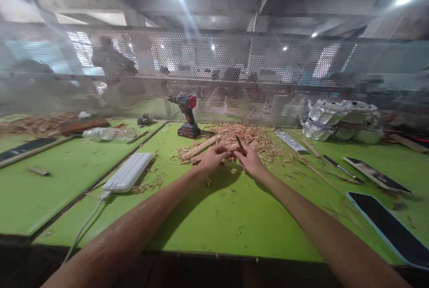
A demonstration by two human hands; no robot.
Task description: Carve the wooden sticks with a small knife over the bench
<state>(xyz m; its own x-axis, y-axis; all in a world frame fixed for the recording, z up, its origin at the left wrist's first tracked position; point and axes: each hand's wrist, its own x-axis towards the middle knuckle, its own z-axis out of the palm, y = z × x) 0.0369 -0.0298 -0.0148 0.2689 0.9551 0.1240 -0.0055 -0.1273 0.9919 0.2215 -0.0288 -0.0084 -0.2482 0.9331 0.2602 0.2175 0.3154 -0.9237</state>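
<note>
Both my hands meet over the green table, just in front of a heap of wood shavings (pixel 246 135). My left hand (pixel 214 156) has its fingers closed round a small pale piece of wood (pixel 230 148). In my right hand (pixel 250 158) is a thin dark tool (pixel 239 144), slanting up from between thumb and fingers; its lower end is hidden by the hand. The fingertips of the two hands nearly touch at the wood. Behind my left hand a flat wooden strip (pixel 203 146) lies at the edge of the shavings.
A cordless drill (pixel 188 116) stands behind the hands. To the left are a white power bank (pixel 129 172) with a cable and a plastic bottle (pixel 110 134). At the right lie a phone (pixel 389 225), a sanding block (pixel 377 174), a metal ruler (pixel 291 140) and foil-like bundles (pixel 342 119).
</note>
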